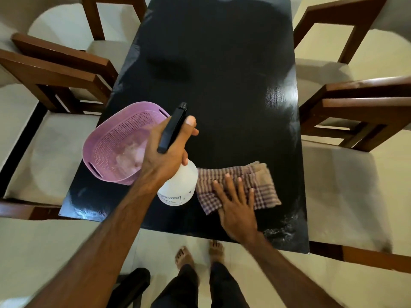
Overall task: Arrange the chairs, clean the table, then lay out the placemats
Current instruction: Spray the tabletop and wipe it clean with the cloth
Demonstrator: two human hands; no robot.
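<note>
Two hands: both over near end of glossy black rectangular tabletop [213, 70], person standing at 6 o'clock edge.
Left hand [165, 152]: grip closed round neck of white plastic spray bottle with black trigger head [180, 185]; nozzle points toward 12 o'clock, bottle body tilted back toward person, held above tabletop.
Right hand [236, 203]: grip open, fingers straight and spread, pressing flat on folded checked purple-and-beige cloth [255, 185].
Cloth: lies on tabletop at 5 o'clock of its centre, just beside bottle, on bottle's 3 o'clock side.
Basket: pink perforated plastic oval basket with slot handles [115, 143] on tabletop at 8 o'clock, partly behind left hand and wrist; contents blurred, cannot tell.
Chairs: four dark brown wooden chairs with cream seat cushions; two at 9 o'clock side [55, 70], two at 3 o'clock side [355, 112], all tucked close to long edges of tabletop.
Tabletop surface: shiny wet-looking streaks near 4 o'clock corner.
Floor: pale tiles [155, 241]; person's bare feet [184, 256] and dark trousers at 6 o'clock.
</note>
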